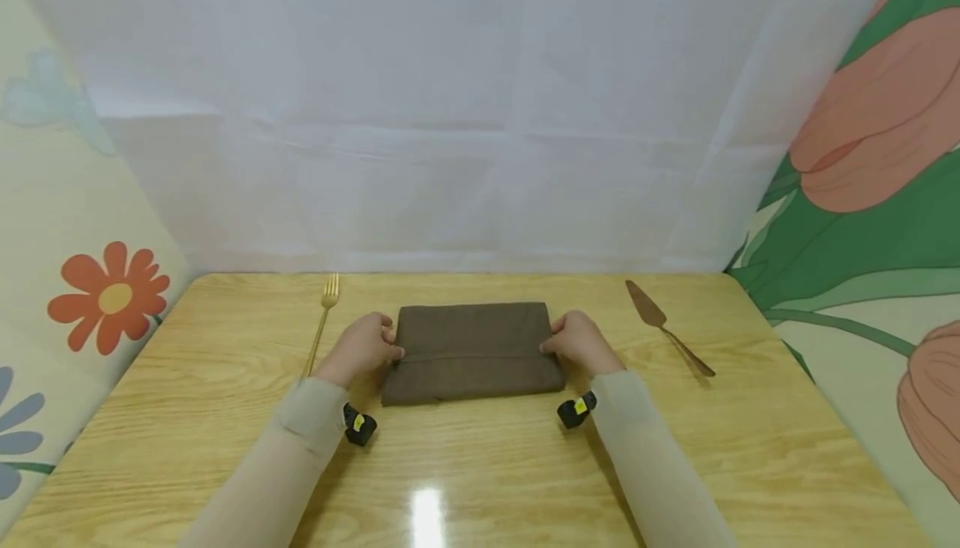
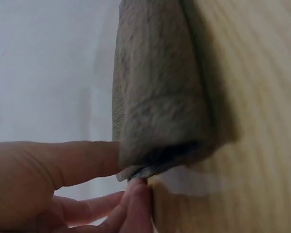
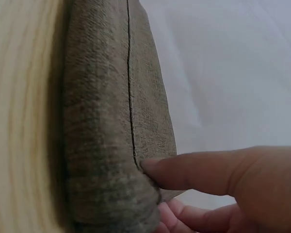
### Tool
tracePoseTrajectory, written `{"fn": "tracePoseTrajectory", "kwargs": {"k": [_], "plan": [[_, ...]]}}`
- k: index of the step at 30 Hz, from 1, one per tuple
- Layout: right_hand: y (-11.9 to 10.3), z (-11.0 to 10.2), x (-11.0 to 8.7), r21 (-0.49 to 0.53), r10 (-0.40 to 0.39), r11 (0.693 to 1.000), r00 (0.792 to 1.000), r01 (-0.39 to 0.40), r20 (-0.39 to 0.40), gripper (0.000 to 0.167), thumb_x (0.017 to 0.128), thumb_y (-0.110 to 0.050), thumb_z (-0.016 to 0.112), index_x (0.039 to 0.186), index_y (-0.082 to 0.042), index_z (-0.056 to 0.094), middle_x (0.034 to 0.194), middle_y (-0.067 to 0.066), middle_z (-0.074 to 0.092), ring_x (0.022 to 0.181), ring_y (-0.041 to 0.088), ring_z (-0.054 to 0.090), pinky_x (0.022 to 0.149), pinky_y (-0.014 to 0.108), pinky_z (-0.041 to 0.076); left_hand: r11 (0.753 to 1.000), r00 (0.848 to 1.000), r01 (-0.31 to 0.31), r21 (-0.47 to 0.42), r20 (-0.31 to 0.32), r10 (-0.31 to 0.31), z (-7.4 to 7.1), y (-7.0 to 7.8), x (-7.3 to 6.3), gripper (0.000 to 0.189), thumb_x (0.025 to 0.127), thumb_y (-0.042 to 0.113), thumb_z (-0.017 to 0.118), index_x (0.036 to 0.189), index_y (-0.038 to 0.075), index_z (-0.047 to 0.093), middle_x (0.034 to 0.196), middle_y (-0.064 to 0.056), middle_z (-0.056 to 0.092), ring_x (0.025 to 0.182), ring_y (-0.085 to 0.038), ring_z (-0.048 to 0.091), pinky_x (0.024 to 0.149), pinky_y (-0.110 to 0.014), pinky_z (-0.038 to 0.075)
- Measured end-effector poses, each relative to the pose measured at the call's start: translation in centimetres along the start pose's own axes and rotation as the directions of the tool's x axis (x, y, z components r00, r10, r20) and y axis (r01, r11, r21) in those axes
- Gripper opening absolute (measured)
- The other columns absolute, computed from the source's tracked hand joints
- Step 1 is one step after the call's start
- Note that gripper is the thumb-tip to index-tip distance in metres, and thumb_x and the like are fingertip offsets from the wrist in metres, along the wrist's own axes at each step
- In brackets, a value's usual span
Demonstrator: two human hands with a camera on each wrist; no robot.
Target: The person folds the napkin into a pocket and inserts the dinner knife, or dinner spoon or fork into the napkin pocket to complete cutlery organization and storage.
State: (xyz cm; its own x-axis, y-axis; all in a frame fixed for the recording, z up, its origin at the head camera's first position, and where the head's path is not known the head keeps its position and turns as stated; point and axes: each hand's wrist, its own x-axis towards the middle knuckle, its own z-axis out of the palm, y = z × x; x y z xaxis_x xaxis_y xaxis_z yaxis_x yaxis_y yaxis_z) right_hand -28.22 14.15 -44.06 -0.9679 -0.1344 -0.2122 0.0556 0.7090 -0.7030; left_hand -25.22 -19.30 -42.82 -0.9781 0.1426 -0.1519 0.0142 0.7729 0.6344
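Indoors: wooden table (image 1: pixel 487 456), white sheet (image 1: pixel 375 98) beyond its far edge.
Folded brown cloth (image 1: pixel 474 333) lies between left hand (image 1: pixel 363 348) and right hand (image 1: pixel 583 343), each nearly closed, pinching one end.

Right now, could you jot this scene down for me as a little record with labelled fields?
Cloth: brown cloth, folded, between the hands
Left hand: the left hand pinches the cloth's left edge
Right hand: the right hand pinches its right edge
Left of cloth: gold fork, tines pointing away from the person
Right of cloth: cake server, lying aslant
Surface: wood-grain table
Behind: white sheet
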Motion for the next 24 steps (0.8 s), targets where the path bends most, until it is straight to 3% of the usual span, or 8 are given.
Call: {"fn": "tracePoseTrajectory", "kwargs": {"k": [3, 6, 9, 12, 15, 20, 22, 24], "plan": [[0.1, -0.1, 0.2, 0.047, -0.012, 0.999, 0.998, 0.010, 0.054, 0.054, 0.089, -0.004, 0.075, 0.057, -0.013, 0.032, 0.054, -0.002, 0.024, 0.049, 0.013, 0.024, 0.049, 0.028, 0.028, 1.000, 0.999, 0.005, 0.019, 0.042, -0.006, -0.3, 0.2, 0.0, 0.057, 0.091, 0.005, 0.071, 0.133, -0.024, 0.045, 0.112, -0.030, 0.065, 0.103, -0.039, 0.063, 0.091, -0.050, 0.052], [0.4, -0.2, 0.1, 0.084, -0.031, 0.996, 0.996, 0.024, 0.078, 0.056, 0.088, -0.002, 0.074, 0.056, -0.017, 0.031, 0.052, -0.005, 0.023, 0.046, 0.011, 0.024, 0.047, 0.026, 0.027, 0.999, 0.996, 0.006, -0.034, 0.085, -0.003, -0.4, 0.1, 0.0, 0.051, 0.092, 0.003, 0.068, 0.130, -0.023, 0.049, 0.120, -0.035, 0.062, 0.111, -0.042, 0.062, 0.093, -0.051, 0.052], [0.7, -0.2, -0.1, 0.122, -0.031, 0.992, 0.996, 0.021, 0.082, 0.050, 0.088, -0.002, 0.074, 0.062, -0.014, 0.034, 0.057, -0.003, 0.027, 0.051, 0.013, 0.027, 0.051, 0.027, 0.029, 0.995, 0.993, -0.010, -0.104, 0.115, 0.022, -0.4, -0.1, -0.1, 0.037, 0.092, 0.000, 0.066, 0.121, -0.021, 0.056, 0.111, -0.030, 0.065, 0.101, -0.036, 0.065, 0.085, -0.046, 0.055], [0.9, -0.2, -0.2, 0.143, -0.022, 0.990, 0.998, 0.013, 0.060, 0.031, 0.088, -0.002, 0.075, 0.075, -0.008, 0.047, 0.070, 0.001, 0.041, 0.062, 0.015, 0.038, 0.058, 0.028, 0.036, 0.985, 0.989, -0.031, -0.171, 0.135, 0.055, -0.4, -0.4, 0.0, 0.009, 0.093, -0.002, 0.064, 0.093, -0.009, 0.058, 0.084, -0.013, 0.061, 0.076, -0.022, 0.056, 0.068, -0.035, 0.048], [1.1, -0.2, -0.2, 0.145, -0.022, 0.989, 0.999, 0.016, 0.041, 0.022, 0.088, -0.003, 0.075, 0.101, 0.001, 0.058, 0.091, 0.008, 0.055, 0.079, 0.019, 0.050, 0.068, 0.031, 0.045, 0.974, 0.986, -0.063, -0.218, 0.138, 0.095, -0.4, -0.6, 0.0, 0.026, 0.092, -0.005, 0.063, 0.079, 0.005, 0.043, 0.073, -0.004, 0.044, 0.067, -0.017, 0.040, 0.062, -0.032, 0.034], [1.7, 0.0, -0.4, 0.174, -0.039, 0.984, 0.999, 0.033, 0.032, 0.044, 0.088, -0.002, 0.076, 0.125, 0.008, 0.055, 0.113, 0.019, 0.060, 0.099, 0.027, 0.058, 0.084, 0.039, 0.052, 0.966, 0.984, -0.102, -0.238, 0.119, 0.133, -0.1, -1.2, -0.3, 0.019, 0.092, -0.006, 0.064, 0.086, 0.002, 0.047, 0.087, -0.009, 0.051, 0.077, -0.022, 0.046, 0.066, -0.034, 0.038], [1.9, 0.1, -0.4, 0.201, -0.034, 0.979, 0.999, 0.028, 0.027, 0.054, 0.089, -0.003, 0.075, 0.136, 0.007, 0.050, 0.120, 0.019, 0.060, 0.108, 0.028, 0.058, 0.091, 0.043, 0.052, 0.962, 0.982, -0.121, -0.246, 0.113, 0.153, 0.1, -1.3, -0.3, 0.010, 0.092, -0.006, 0.063, 0.095, -0.001, 0.055, 0.098, -0.013, 0.059, 0.087, -0.026, 0.054, 0.071, -0.037, 0.045], [2.2, 0.2, -0.6, 0.233, -0.034, 0.972, 0.999, 0.027, 0.026, 0.063, 0.090, -0.003, 0.074, 0.145, 0.007, 0.044, 0.121, 0.020, 0.059, 0.109, 0.028, 0.056, 0.094, 0.044, 0.051, 0.954, 0.979, -0.136, -0.265, 0.109, 0.170, 0.3, -1.5, -0.3, 0.015, 0.092, -0.007, 0.062, 0.107, -0.003, 0.061, 0.108, -0.017, 0.064, 0.098, -0.031, 0.060, 0.079, -0.042, 0.050]]}}
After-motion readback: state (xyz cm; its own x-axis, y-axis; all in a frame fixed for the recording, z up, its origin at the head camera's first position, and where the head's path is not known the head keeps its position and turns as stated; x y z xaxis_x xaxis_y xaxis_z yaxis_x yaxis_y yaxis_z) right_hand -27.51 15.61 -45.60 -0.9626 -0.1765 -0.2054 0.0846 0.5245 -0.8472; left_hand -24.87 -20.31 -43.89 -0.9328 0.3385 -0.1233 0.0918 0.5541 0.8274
